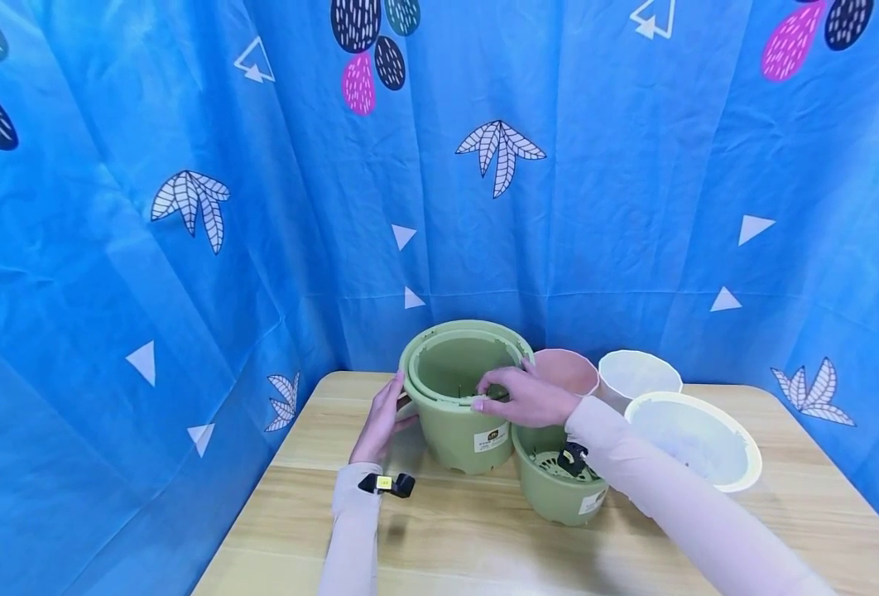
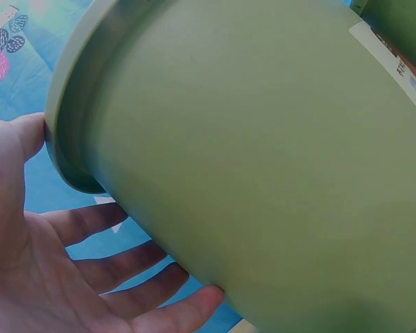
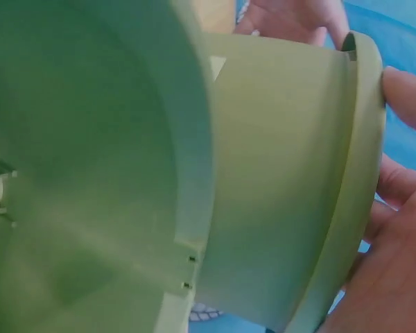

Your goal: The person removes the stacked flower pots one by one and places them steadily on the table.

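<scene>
A large green flowerpot (image 1: 447,439) with a white label stands at the left of the group, a second green rim (image 1: 428,352) nested inside its mouth. My left hand (image 1: 381,422) holds its left side; in the left wrist view the thumb touches the rim (image 2: 59,111) and spread fingertips meet the wall. Across the near right rim, my right hand (image 1: 521,399) grips with fingers bent inward and thumb outside. A smaller green flowerpot (image 1: 551,501), with a slotted base inside, sits under my right forearm. The right wrist view shows the gripped rim (image 3: 364,139) up close.
Behind the right arm stand a pink pot (image 1: 566,372), a white pot (image 1: 636,374) and a wide white-rimmed pot (image 1: 745,472). The wooden table (image 1: 298,513) bears them all. A blue patterned curtain (image 1: 596,223) hangs at the back and sides.
</scene>
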The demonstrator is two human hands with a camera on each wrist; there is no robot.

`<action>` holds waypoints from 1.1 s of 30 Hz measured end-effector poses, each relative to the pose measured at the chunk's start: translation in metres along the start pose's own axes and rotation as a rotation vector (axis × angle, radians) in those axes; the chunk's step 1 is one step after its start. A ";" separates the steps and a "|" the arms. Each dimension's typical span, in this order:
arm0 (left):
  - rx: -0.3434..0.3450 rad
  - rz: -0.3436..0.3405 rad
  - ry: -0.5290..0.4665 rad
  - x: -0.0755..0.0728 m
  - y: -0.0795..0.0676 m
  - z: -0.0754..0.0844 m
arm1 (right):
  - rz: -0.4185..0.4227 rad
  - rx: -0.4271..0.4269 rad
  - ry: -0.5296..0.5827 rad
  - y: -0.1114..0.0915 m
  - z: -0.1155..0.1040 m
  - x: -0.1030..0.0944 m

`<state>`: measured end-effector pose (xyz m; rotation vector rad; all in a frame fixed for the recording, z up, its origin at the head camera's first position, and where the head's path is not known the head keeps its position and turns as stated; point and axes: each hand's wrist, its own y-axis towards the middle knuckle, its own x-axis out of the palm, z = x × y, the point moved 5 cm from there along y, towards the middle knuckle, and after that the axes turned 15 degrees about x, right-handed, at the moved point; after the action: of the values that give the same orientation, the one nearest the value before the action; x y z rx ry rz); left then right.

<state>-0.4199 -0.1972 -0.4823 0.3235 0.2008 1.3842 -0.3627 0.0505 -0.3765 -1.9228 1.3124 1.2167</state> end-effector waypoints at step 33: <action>-0.008 -0.005 -0.007 0.001 -0.001 0.000 | -0.178 -0.088 -0.421 0.025 -0.069 -0.016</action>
<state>-0.4189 -0.1963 -0.4829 0.3214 0.1899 1.3784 -0.3611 -0.0067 -0.3280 -1.6751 0.8649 1.5034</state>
